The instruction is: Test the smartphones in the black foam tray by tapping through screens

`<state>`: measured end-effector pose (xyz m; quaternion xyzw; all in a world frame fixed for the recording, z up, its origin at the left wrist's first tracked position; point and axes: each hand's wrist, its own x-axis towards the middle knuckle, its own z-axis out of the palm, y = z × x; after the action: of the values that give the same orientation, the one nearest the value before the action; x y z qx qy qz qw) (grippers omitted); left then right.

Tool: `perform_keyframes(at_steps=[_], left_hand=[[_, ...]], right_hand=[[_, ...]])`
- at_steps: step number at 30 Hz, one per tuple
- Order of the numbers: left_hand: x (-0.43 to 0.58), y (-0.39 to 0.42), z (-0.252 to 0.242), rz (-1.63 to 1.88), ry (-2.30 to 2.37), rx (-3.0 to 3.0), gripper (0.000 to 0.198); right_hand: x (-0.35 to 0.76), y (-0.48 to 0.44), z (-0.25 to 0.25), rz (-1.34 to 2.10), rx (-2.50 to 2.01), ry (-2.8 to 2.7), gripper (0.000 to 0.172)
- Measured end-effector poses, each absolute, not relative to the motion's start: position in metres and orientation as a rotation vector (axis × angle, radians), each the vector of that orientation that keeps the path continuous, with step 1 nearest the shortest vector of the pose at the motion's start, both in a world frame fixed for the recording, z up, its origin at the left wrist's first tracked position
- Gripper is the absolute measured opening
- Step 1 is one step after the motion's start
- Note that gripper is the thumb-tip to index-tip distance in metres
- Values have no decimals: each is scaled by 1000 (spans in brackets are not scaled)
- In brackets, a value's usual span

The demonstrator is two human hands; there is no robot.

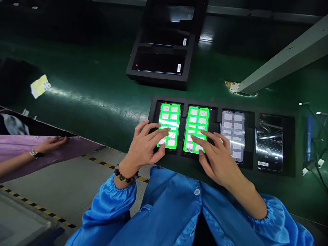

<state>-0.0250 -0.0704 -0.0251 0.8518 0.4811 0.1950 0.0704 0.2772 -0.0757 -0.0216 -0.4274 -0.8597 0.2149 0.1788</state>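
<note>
Several smartphones lie side by side in a black foam tray [217, 106]. The leftmost smartphone [171, 118] is lit green with white blocks, and my left hand [145, 145] rests over its left side, fingers spread on the screen. Beside it, a second smartphone [198, 119] glows with the same green pattern. My right hand [215, 153] has its fingertips on that screen, fingers apart. To the right, a third smartphone [233, 126] shows a grey pattern of pale blocks. The last smartphone [269, 143] is dark and glossy with a white label.
Farther back stands another black tray [157, 77] with dark smartphones. A grey metal post [282, 56] slants up at right, near cables [319, 136]. A yellow paper [40, 86] lies on the green table [97, 89]. Another person's hand [55, 143] is at the left edge.
</note>
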Motion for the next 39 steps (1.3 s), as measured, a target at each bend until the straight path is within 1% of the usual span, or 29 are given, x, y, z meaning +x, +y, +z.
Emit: perform_keyframes(at_steps=[5,10,13,17,20,27,29,34,39], left_hand=[[-47,-87,-29,619,1575,2556,30],[-45,-95,-30,714,1479,2595,25],[-32,-93,-26,675,1377,2570,27],[-13,-88,-22,572,1283,2539,30],[-8,-87,-22,583,1264,2539,30],[-27,-95,-25,748,1400,2525,31],[-32,-97,-26,790,1457,2513,32],[-37,-97,-33,840,1561,2454,31],[-33,-93,-40,861,1618,2301,30]], right_hand=[[266,-78,-19,676,-1073,-2479,45],[288,-86,-19,665,-1138,-2434,54],[303,-92,-18,627,-1199,-2406,55],[314,-96,-19,566,-1248,-2393,51],[309,-94,-21,553,-1237,-2392,47],[267,-72,-23,606,-1145,-2452,43],[262,-65,-23,589,-1167,-2444,45],[269,-69,-21,613,-1157,-2425,58],[281,-84,-20,663,-1146,-2414,54]])
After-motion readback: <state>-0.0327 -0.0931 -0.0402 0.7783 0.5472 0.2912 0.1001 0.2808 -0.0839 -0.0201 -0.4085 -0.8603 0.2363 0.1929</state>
